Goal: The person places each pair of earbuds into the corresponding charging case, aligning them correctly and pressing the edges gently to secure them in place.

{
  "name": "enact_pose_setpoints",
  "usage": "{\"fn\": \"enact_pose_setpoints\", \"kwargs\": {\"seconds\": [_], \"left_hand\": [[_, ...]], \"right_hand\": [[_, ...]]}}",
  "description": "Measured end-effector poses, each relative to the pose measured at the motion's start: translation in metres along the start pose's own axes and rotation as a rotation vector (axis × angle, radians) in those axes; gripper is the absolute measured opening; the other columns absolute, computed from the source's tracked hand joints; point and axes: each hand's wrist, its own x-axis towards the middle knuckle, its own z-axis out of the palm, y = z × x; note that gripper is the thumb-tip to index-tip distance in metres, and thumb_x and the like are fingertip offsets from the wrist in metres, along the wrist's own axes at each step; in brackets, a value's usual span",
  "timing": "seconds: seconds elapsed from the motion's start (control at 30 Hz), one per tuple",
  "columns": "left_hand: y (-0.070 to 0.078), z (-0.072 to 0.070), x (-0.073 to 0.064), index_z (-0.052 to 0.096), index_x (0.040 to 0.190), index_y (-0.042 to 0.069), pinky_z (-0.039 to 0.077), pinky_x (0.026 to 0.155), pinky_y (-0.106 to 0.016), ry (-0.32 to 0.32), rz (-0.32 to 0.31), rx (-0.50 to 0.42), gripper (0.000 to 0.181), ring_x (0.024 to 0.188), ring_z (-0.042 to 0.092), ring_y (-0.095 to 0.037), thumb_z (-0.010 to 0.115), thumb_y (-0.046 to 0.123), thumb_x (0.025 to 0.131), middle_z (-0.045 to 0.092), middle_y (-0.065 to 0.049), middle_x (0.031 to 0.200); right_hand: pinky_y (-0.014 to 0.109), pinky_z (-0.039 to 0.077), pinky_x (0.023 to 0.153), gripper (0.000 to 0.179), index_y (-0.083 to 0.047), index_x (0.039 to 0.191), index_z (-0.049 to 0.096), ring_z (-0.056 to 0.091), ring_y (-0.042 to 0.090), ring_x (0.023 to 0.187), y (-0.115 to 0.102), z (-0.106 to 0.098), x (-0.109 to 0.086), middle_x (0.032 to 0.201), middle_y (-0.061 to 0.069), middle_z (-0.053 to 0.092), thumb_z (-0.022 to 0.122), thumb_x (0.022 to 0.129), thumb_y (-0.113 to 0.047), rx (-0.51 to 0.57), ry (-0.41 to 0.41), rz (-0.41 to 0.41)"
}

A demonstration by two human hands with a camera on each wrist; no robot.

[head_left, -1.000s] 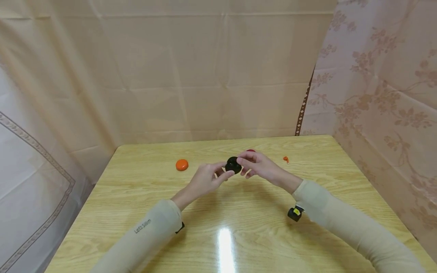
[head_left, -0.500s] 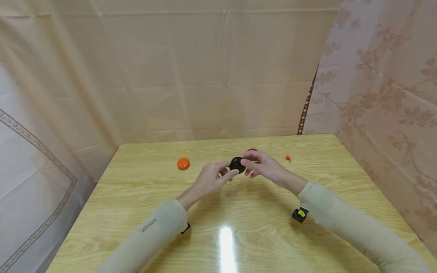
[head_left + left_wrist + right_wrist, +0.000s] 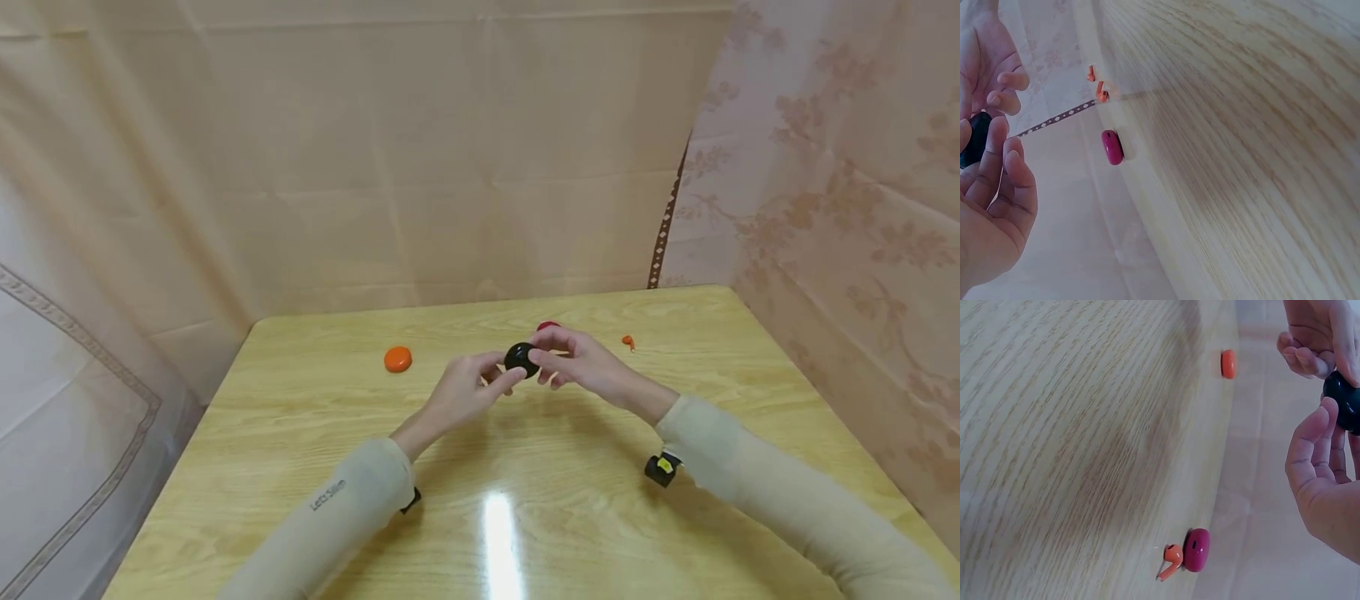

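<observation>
Both hands hold a glossy black earbud charging case (image 3: 521, 359) above the middle of the table, and its lid looks closed. The left hand (image 3: 467, 388) pinches it from the left, thumb on the near side. From the right, the right hand (image 3: 583, 363) grips its edge between thumb and fingers. In the left wrist view the black case (image 3: 975, 140) is partly covered by fingers. Whether anything is inside the case cannot be seen.
Behind the right hand lies a magenta case (image 3: 1112, 147). Orange earbuds (image 3: 1102, 92) rest on the table near it, toward the right. A round orange case (image 3: 397, 359) sits left of the hands. Fabric curtains (image 3: 450, 167) hang behind the wooden table (image 3: 300, 433).
The black case showed two rounded parts, lid apart from base; now it looks like one closed round shape. Both hands have shifted slightly right while keeping hold of it.
</observation>
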Motion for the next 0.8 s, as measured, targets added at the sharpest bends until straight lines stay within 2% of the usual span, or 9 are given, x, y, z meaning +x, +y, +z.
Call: {"fn": "enact_pose_setpoints", "kwargs": {"seconds": [0.23,0.4,0.57,0.8], "left_hand": [[-0.007,0.001,-0.001,0.074,0.111,0.012,0.043,0.051,-0.026,0.019,-0.017,-0.003,0.032,0.062,0.059,-0.012,0.063,0.041,0.101,0.073,-0.001,0.080],[-0.011,0.006,-0.001,0.074,0.111,0.015,0.043,0.051,-0.026,0.029,-0.038,-0.012,0.033,0.062,0.059,-0.011,0.063,0.044,0.101,0.072,0.004,0.079],[-0.007,0.007,0.006,0.073,0.112,0.019,0.046,0.054,-0.030,0.063,-0.030,-0.035,0.035,0.066,0.061,-0.013,0.060,0.050,0.101,0.072,0.004,0.081],[-0.007,0.009,0.012,0.073,0.107,0.017,0.051,0.059,-0.030,0.055,-0.039,-0.047,0.034,0.072,0.063,-0.013,0.061,0.048,0.101,0.069,0.008,0.083]], "right_hand": [[0.043,0.058,0.079,0.034,-0.007,0.127,0.060,0.066,0.030,0.092,0.009,0.002,0.006,0.121,0.015,0.060,0.066,0.101,-0.028,0.006,-0.038,-0.014],[0.041,0.058,0.078,0.039,-0.007,0.134,0.056,0.065,0.034,0.094,0.017,0.001,0.004,0.123,0.016,0.059,0.065,0.102,-0.027,0.016,-0.067,-0.006],[0.042,0.059,0.077,0.046,-0.007,0.140,0.053,0.064,0.044,0.098,0.019,-0.005,0.000,0.124,0.018,0.061,0.066,0.101,-0.028,-0.012,-0.052,-0.027],[0.040,0.059,0.076,0.045,-0.006,0.138,0.056,0.062,0.052,0.100,0.020,-0.007,-0.003,0.118,0.016,0.065,0.065,0.102,-0.029,-0.059,-0.015,-0.043]]}}
